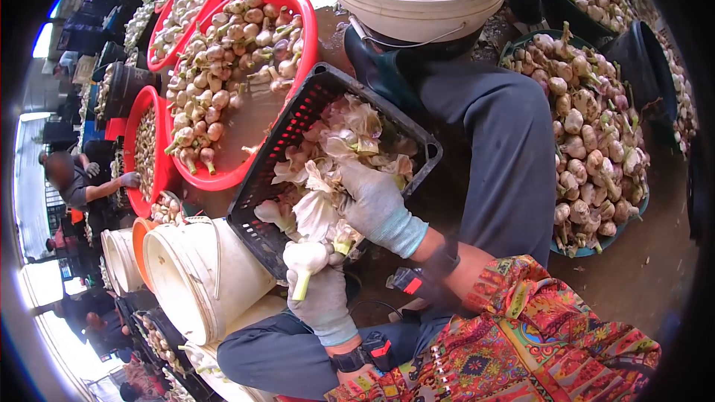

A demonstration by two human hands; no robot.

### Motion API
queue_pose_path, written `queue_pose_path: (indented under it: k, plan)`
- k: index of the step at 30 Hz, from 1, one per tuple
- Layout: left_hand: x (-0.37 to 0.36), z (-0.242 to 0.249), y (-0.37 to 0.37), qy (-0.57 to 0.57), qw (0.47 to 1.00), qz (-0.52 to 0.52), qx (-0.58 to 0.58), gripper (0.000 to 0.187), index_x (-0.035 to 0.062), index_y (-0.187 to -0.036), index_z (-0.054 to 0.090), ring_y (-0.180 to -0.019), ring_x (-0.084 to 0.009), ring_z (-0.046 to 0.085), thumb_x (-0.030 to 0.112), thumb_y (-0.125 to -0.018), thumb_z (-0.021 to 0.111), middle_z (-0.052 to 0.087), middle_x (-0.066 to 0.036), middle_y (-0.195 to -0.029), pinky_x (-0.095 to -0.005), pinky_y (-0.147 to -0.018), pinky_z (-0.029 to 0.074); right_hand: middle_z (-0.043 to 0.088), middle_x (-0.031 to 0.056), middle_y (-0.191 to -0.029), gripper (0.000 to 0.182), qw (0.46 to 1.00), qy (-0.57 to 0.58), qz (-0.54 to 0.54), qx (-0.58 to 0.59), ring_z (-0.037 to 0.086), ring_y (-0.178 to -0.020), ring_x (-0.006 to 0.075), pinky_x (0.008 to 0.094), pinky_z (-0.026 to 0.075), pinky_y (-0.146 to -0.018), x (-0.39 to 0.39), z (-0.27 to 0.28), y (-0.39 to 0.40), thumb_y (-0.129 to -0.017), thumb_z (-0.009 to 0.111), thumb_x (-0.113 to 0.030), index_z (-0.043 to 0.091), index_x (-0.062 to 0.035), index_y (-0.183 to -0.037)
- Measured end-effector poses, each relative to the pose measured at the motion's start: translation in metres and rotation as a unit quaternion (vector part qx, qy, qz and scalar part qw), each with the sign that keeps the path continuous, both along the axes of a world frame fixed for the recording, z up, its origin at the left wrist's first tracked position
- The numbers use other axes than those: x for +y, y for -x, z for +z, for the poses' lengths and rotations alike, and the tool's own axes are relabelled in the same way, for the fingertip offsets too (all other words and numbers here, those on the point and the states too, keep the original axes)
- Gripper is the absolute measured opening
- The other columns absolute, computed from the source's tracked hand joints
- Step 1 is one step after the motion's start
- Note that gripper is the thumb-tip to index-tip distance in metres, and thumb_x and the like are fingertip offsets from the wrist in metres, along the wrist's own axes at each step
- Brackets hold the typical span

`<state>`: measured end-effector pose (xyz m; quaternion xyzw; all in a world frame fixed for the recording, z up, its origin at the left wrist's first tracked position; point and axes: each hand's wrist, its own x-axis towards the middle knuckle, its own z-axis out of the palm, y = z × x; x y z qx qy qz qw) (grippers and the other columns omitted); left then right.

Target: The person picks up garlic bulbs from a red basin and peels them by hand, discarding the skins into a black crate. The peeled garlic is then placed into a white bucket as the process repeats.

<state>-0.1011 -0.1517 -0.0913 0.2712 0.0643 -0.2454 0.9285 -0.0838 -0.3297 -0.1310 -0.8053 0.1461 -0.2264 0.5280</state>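
My left hand [325, 305], in a grey knitted glove, grips a whitish garlic bulb [304, 256] whose cut green stem points down in the picture. Just above it, my gloved right hand [376, 205] has its fingers closed on loose papery garlic skin [316, 212]. Part of those fingers is hidden from view. Both hands are over the near edge of a black perforated crate [257, 179], which holds a heap of torn garlic skins [350, 130]. The bulb looks mostly stripped of its outer layers.
A red tub [311, 30] of unpeeled garlic stands beyond the crate. A white bucket [417, 7] with a few bulbs is at top. Heaped garlic [588, 141] fills a tub at right. White buckets [186, 275] stand at lower left. Another person [74, 179] works farther off.
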Motion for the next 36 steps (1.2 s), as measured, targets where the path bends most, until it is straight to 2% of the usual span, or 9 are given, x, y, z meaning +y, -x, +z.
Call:
queue_pose_path:
  k: [3, 7, 14, 18, 26, 29, 31, 34, 36]
  plan:
    - [-0.008, 0.011, -0.004, 0.022, 0.997, 0.030, -0.065, 0.046, 0.0100, -0.129, 0.046, -0.103, -0.0339, 0.050, 0.030, -0.089, 0.057, 0.051, -0.008, -0.126, -0.0413, -0.085, 0.044, 0.060, 0.0178, -0.086, 0.027, 0.998, 0.009, -0.050, 0.039, 0.060, -0.086, 0.0367, 0.0405, 0.049, -0.071, -0.008, -0.003, -0.010, -0.070, 0.063, -0.007, 0.062, -0.0034, -0.097]
    - [-0.005, 0.012, -0.011, -0.021, 0.998, 0.049, -0.017, 0.050, 0.0033, -0.131, 0.045, -0.113, -0.0370, 0.051, 0.031, -0.091, 0.057, 0.052, -0.014, -0.127, -0.0448, -0.094, 0.043, 0.059, 0.0176, -0.083, 0.034, 0.957, 0.066, 0.048, 0.278, 0.060, -0.084, 0.0357, 0.0442, 0.049, -0.070, -0.011, 0.010, -0.008, -0.076, 0.064, -0.014, 0.059, -0.0053, -0.108]
    - [-0.003, -0.018, -0.011, -0.100, 0.989, 0.108, 0.004, 0.040, -0.0004, -0.128, 0.047, -0.116, -0.0330, 0.052, 0.014, -0.092, 0.055, 0.053, -0.017, -0.127, -0.0442, -0.100, 0.042, 0.063, 0.0187, -0.094, 0.033, 0.979, -0.074, 0.146, 0.123, 0.063, -0.088, 0.0332, 0.0397, 0.050, -0.075, 0.011, 0.011, 0.007, -0.076, 0.066, -0.018, 0.060, -0.0027, -0.105]
    - [-0.007, -0.025, -0.008, -0.237, 0.963, 0.097, -0.077, 0.035, -0.0025, -0.126, 0.046, -0.114, -0.0270, 0.053, 0.013, -0.094, 0.051, 0.053, -0.016, -0.126, -0.0407, -0.099, 0.042, 0.065, 0.0168, -0.087, 0.037, 0.911, -0.253, 0.241, 0.217, 0.065, -0.084, 0.0286, 0.0367, 0.050, -0.075, 0.010, 0.021, 0.007, -0.077, 0.071, -0.030, 0.064, -0.0019, -0.099]
    - [-0.017, -0.025, -0.003, -0.305, 0.945, 0.091, -0.075, 0.040, -0.0015, -0.124, 0.043, -0.114, -0.0249, 0.052, 0.017, -0.092, 0.057, 0.053, -0.015, -0.123, -0.0389, -0.101, 0.040, 0.063, 0.0205, -0.078, 0.025, 0.959, -0.121, 0.163, 0.196, 0.063, -0.077, 0.0349, 0.0413, 0.050, -0.071, 0.032, 0.010, 0.005, -0.078, 0.064, -0.022, 0.061, 0.0004, -0.090]
    - [-0.020, -0.024, -0.005, -0.300, 0.946, 0.109, -0.062, 0.040, -0.0019, -0.125, 0.043, -0.115, -0.0250, 0.051, 0.017, -0.092, 0.056, 0.052, -0.015, -0.123, -0.0394, -0.101, 0.040, 0.061, 0.0221, -0.074, 0.026, 0.958, -0.169, 0.113, 0.201, 0.062, -0.075, 0.0380, 0.0435, 0.049, -0.067, 0.037, -0.002, 0.001, -0.076, 0.064, -0.021, 0.059, 0.0021, -0.087]
    - [-0.017, -0.018, -0.011, -0.324, 0.945, 0.019, -0.047, 0.040, -0.0019, -0.126, 0.043, -0.115, -0.0250, 0.052, 0.018, -0.093, 0.054, 0.052, -0.015, -0.123, -0.0387, -0.101, 0.040, 0.060, 0.0238, -0.072, 0.027, 0.958, -0.169, 0.094, 0.210, 0.061, -0.072, 0.0398, 0.0448, 0.049, -0.065, 0.029, -0.004, 0.000, -0.073, 0.064, -0.020, 0.057, 0.0038, -0.085]
    - [-0.017, 0.002, -0.009, -0.331, 0.942, -0.002, 0.057, 0.039, -0.0018, -0.126, 0.046, -0.115, -0.0241, 0.053, 0.016, -0.092, 0.054, 0.052, -0.014, -0.125, -0.0363, -0.101, 0.040, 0.059, 0.0231, -0.074, 0.026, 0.983, -0.011, 0.092, 0.158, 0.060, -0.073, 0.0398, 0.0456, 0.049, -0.066, 0.022, 0.000, 0.007, -0.074, 0.064, -0.020, 0.054, 0.0024, -0.086]
    - [-0.006, -0.019, -0.004, -0.404, 0.915, -0.002, 0.005, 0.040, -0.0016, -0.126, 0.046, -0.107, -0.0215, 0.056, 0.014, -0.091, 0.056, 0.056, -0.013, -0.119, -0.0339, -0.093, 0.044, 0.059, 0.0224, -0.075, 0.026, 0.984, 0.018, 0.107, 0.140, 0.060, -0.073, 0.0394, 0.0452, 0.049, -0.066, 0.035, 0.002, 0.015, -0.075, 0.064, -0.019, 0.054, 0.0015, -0.086]
